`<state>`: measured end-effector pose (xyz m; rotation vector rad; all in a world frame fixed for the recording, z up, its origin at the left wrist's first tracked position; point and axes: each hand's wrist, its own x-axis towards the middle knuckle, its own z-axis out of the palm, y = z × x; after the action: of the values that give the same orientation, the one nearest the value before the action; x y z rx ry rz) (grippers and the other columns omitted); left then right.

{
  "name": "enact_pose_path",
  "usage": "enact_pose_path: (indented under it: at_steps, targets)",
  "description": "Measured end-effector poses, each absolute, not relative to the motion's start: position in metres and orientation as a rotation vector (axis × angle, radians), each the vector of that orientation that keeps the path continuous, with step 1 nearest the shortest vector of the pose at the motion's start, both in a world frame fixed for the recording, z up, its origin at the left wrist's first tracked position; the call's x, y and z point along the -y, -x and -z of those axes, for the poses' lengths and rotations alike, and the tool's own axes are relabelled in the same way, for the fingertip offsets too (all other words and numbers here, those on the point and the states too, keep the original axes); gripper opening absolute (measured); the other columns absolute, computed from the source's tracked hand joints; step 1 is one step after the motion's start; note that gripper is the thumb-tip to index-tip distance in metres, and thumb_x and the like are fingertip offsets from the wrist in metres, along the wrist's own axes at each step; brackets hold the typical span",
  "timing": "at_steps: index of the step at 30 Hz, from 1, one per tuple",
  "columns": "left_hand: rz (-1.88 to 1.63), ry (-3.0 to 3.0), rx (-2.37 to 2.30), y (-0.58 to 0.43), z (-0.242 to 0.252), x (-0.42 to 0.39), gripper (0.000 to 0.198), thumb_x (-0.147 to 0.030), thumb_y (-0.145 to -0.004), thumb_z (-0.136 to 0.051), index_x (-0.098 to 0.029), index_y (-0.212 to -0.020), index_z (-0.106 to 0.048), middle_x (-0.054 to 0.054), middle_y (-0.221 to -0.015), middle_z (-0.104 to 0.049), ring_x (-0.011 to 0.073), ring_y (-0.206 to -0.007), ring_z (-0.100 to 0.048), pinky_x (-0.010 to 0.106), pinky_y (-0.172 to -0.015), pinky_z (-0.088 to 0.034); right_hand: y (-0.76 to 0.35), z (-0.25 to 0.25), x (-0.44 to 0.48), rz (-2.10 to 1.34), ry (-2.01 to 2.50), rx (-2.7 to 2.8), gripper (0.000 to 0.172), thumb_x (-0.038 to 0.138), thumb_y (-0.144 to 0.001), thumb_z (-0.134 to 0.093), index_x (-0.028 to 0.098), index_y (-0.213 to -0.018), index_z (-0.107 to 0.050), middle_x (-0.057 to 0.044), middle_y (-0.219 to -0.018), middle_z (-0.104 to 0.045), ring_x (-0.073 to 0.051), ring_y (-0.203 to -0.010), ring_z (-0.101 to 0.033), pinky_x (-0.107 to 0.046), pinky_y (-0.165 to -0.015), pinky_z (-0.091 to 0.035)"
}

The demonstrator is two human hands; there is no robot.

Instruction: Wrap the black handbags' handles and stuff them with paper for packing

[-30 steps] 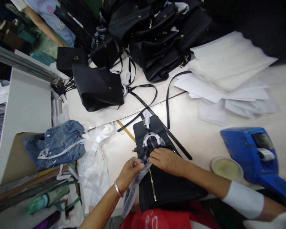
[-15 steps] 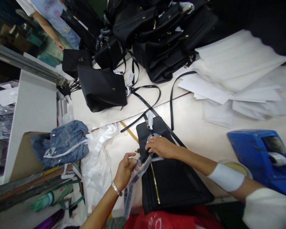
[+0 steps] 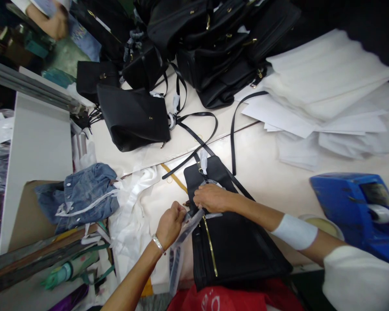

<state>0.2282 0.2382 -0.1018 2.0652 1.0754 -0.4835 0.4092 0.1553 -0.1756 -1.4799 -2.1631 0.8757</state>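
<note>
A black bag [image 3: 236, 246] with a gold zip lies flat on the table's near edge, its flap and straps pointing away from me. My left hand [image 3: 171, 222], with a silver bracelet at the wrist, is closed on a strip of clear plastic film [image 3: 189, 226] just left of the bag. Over the bag's upper part, my right hand [image 3: 210, 198] has its fingers curled down around the plastic-wrapped handle; its fingertips are partly hidden. More clear wrap [image 3: 203, 162] covers a strap fitting beyond it. The film's loose end hangs down below my left hand.
Another black bag [image 3: 136, 119] lies farther left, before a heap of black bags [image 3: 214, 56]. White sheets [image 3: 327, 86] are piled at the right, above a blue tape dispenser [image 3: 356, 211]. A denim garment [image 3: 81, 194] and white scraps [image 3: 132, 220] lie left. Another person's hand [image 3: 56, 23] shows top left.
My left hand has closed its fingers, which were partly spread, on the film near the handle. My right hand has shifted slightly left. The other person's hand has risen.
</note>
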Motion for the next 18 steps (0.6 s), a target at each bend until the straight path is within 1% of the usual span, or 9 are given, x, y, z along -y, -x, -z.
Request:
enact_pose_path:
  at_steps: [6,9,11,13,15,18]
  targets:
    - [0.642,-2.213,-1.048,-0.25,0.114,-0.233,0.013,-0.029,-0.088,-0.04,-0.021,-0.082,-0.047,0.004,-0.072,-0.063,0.0193,-0.068,-0.059,0.027,-0.061,-0.034,-0.397,0.182,-0.165,-0.901,1.486,2.158,0.018,0.02,-0.083,-0.048,0.013,-0.082,-0.065,-0.01,-0.081,-0.066,-0.022,-0.081,-0.057,-0.03,-0.065,-0.035]
    - [0.7,-2.298,-1.012,-0.257,0.121,-0.234,0.013,-0.029,-0.089,-0.038,-0.02,-0.084,-0.047,0.006,-0.074,-0.064,0.0204,-0.07,-0.06,0.028,-0.062,-0.034,-0.404,0.188,-0.163,-1.007,1.518,2.046,0.019,0.025,-0.085,-0.048,0.016,-0.086,-0.065,-0.008,-0.084,-0.066,-0.02,-0.082,-0.058,-0.028,-0.065,-0.035]
    - [0.735,-2.313,-0.985,-0.258,0.124,-0.236,0.014,-0.029,-0.089,-0.038,-0.019,-0.085,-0.048,0.006,-0.074,-0.064,0.0203,-0.07,-0.06,0.028,-0.062,-0.034,-0.412,0.192,-0.158,-1.05,1.531,1.962,0.017,0.027,-0.084,-0.052,0.019,-0.092,-0.065,-0.006,-0.088,-0.066,-0.018,-0.083,-0.058,-0.026,-0.066,-0.035]
    - [0.759,-2.312,-0.975,-0.258,0.126,-0.238,0.014,-0.028,-0.089,-0.038,-0.019,-0.086,-0.048,0.006,-0.075,-0.064,0.0199,-0.07,-0.061,0.028,-0.062,-0.035,-0.418,0.196,-0.154,-1.055,1.554,1.916,0.016,0.023,-0.081,-0.055,0.019,-0.093,-0.064,-0.005,-0.09,-0.065,-0.017,-0.084,-0.058,-0.026,-0.068,-0.035]
    - [0.79,-2.329,-0.977,-0.258,0.126,-0.239,0.014,-0.027,-0.089,-0.037,-0.019,-0.088,-0.048,0.007,-0.077,-0.065,0.0202,-0.071,-0.062,0.028,-0.062,-0.036,-0.42,0.199,-0.151,-1.063,1.585,1.896,0.015,0.018,-0.081,-0.053,0.018,-0.09,-0.065,-0.006,-0.089,-0.065,-0.016,-0.083,-0.058,-0.026,-0.069,-0.035]
    - [0.884,-2.425,-0.99,-0.262,0.129,-0.235,0.016,-0.027,-0.09,-0.035,-0.016,-0.093,-0.047,0.01,-0.078,-0.066,0.0227,-0.074,-0.063,0.029,-0.061,-0.037,-0.414,0.203,-0.152,-1.057,1.587,1.913,0.015,0.018,-0.081,-0.051,0.017,-0.086,-0.065,-0.006,-0.086,-0.065,-0.017,-0.08,-0.058,-0.026,-0.066,-0.035]
